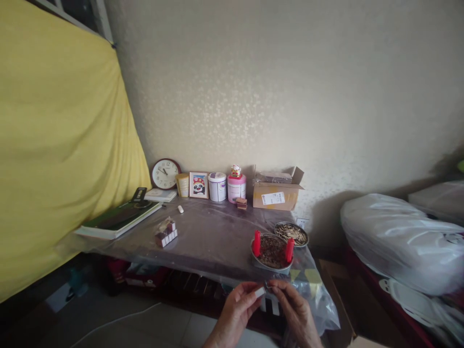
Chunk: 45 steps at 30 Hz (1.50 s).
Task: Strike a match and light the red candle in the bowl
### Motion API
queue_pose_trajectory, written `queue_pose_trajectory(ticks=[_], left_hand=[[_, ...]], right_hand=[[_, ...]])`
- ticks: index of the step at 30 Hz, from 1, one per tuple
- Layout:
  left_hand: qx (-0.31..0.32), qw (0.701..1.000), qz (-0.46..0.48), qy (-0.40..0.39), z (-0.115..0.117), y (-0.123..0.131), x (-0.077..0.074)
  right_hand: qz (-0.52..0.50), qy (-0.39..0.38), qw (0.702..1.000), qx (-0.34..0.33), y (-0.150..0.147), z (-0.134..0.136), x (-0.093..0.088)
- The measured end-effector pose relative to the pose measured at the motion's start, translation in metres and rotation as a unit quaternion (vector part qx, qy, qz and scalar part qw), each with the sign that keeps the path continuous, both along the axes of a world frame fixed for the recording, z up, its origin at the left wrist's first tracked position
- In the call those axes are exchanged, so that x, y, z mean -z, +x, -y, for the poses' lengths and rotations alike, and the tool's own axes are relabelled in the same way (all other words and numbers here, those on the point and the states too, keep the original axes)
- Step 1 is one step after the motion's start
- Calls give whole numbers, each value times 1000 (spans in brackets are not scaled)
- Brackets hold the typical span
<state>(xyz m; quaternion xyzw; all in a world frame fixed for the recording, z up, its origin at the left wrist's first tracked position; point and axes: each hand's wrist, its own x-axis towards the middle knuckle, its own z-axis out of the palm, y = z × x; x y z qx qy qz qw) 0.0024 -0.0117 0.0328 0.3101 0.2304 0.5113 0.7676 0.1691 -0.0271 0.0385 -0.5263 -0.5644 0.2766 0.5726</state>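
Just past the table's front edge, my left hand [242, 302] grips a small matchbox [260, 292] whose white end shows. Beside it my right hand [293, 302] has thumb and fingers pinched together near the box. What they pinch is small and dark, too unclear to name. Beyond both hands a round metal tin [272, 267] filled with dark grains sits on the table [213, 232]. Two red candles stand upright in it, a left candle [256, 244] and a right candle [289, 250]. Behind it, a second round tin [292, 234] holds many matchsticks.
A wrapped stack of matchboxes [166, 234] and a small white object [180, 209] lie left. Along the wall stand a clock [166, 174], a panda picture [199, 185], canisters and a cardboard box [276, 197]. A thick book [119, 220] lies by the yellow cloth [65, 121]; white bags [395, 241] are right.
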Motion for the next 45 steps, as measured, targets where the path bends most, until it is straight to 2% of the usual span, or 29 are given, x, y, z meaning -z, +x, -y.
queue_pose_trajectory(ticks=[10,19,27,34,38,42,45], left_hand=[[-12,1000,0,-12,-3,3,5],[-8,1000,10,-28,-3,6,6],[-3,999,3,-40,-9,9,14],[-4,999,-1,-38,-3,11,7],[-9,999,-7,-35,8,4,-1],[-22,1000,-1,-9,22,-3,-15],[-32,999,3,-4,29,-4,-27]], right_hand=[[-5,0,1000,-8,1,-2,3],[-14,-20,1000,-17,5,-7,15],[-6,-30,999,-14,8,-10,11],[10,5,1000,-11,9,-1,12],[4,33,999,9,8,9,2],[28,69,996,45,-2,23,-22],[82,144,983,83,-13,33,-38]])
